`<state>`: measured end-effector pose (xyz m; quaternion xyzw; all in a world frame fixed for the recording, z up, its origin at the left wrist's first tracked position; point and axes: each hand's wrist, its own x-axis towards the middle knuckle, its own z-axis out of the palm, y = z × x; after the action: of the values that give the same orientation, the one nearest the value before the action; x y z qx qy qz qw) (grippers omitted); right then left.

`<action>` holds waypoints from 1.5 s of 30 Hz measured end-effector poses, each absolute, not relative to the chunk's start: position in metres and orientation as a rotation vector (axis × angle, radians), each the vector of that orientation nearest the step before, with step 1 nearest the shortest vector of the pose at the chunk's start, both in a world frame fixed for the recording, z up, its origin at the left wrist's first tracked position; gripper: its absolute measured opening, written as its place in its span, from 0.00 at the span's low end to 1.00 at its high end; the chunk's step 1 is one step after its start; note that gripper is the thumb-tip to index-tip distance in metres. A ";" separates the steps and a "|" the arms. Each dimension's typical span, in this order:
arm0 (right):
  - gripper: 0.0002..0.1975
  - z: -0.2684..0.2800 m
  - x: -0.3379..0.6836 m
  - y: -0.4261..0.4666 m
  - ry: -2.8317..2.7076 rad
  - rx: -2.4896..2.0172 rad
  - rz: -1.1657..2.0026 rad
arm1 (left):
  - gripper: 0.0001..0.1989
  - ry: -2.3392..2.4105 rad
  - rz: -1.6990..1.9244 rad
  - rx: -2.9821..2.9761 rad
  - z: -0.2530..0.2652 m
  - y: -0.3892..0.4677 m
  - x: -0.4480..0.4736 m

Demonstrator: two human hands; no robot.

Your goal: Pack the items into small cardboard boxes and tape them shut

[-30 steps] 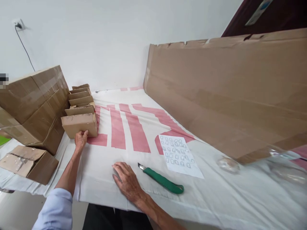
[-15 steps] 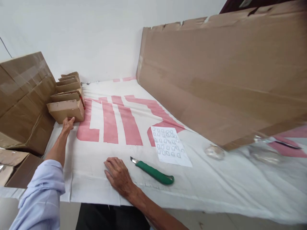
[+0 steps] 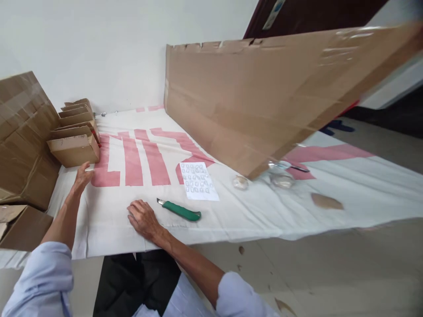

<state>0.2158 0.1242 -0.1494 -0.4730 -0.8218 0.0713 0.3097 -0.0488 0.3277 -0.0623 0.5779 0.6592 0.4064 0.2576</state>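
My left hand [image 3: 83,177], thumb and fingers apart, is just in front of the nearest small cardboard box [image 3: 76,152] and holds nothing. That box stands first in a row of several open-flapped boxes [image 3: 77,115] running back to the wall. My right hand [image 3: 143,219] lies on the white cloth, its fingers loosely bent and nothing visible in it. To its right rests a green-handled utility knife [image 3: 181,211] with the blade out, pointing towards the hand. Beyond the knife is a white sheet of paper [image 3: 199,181] covered in rows of small hand-drawn marks.
Large taped cartons [image 3: 28,141] and an opened box [image 3: 26,229] flank the left side. A tall cardboard panel [image 3: 247,101] slants across the back right. Near its lower corner lie clear plastic bundles [image 3: 281,179] and a dark pen [image 3: 299,168]. A brown scrap [image 3: 327,201] lies further right.
My left hand has come away from the front box and its fingers have spread. My right hand stays on the cloth. The view has turned to the right, showing more table and floor.
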 end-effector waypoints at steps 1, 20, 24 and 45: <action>0.06 -0.149 0.216 0.125 -2.166 -1.251 0.190 | 0.37 1.755 1.091 1.576 -0.062 0.316 -0.044; 0.12 -0.179 0.336 0.077 -1.854 -1.625 -0.138 | 0.18 1.470 1.230 1.574 -0.098 0.084 0.026; 0.12 -0.188 0.336 0.073 -1.878 -1.660 -0.124 | 0.14 1.493 1.250 1.556 -0.115 0.054 0.043; 0.14 -0.204 0.341 0.070 -1.867 -1.621 -0.178 | 0.10 1.466 1.175 1.499 -0.150 0.008 0.038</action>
<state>0.3410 0.0700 -0.2039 -0.6184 -0.7122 -0.0678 0.3253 0.0383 0.0081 -0.1502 0.5818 0.5688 0.4560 0.3606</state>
